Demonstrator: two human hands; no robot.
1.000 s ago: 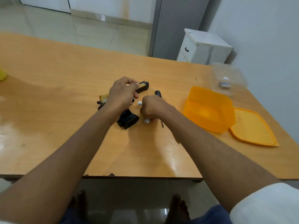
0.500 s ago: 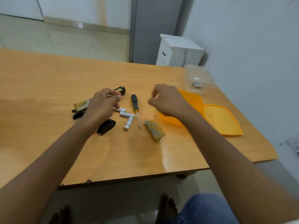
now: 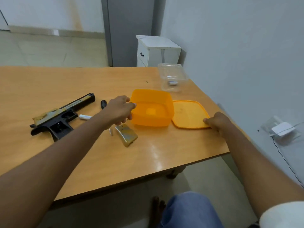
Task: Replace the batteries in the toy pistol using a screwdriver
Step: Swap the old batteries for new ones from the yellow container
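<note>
The black and gold toy pistol lies on its side at the left of the wooden table, its grip compartment uncovered. A white battery lies just right of it. The screwdriver lies behind my left forearm, with its black handle and metal tip showing. The gold battery cover rests loose near the orange container. My left hand grips that container's left wall. My right hand pinches the near right edge of the flat orange lid.
A clear plastic box holding a battery stands at the table's far right corner. The table's right edge runs close to the lid. A white cabinet stands beyond the table, and a plug with a cord is on the wall.
My left hand let go of the pistol and moved right to the orange container. My right hand travelled right to the lid's edge. The view swung right.
</note>
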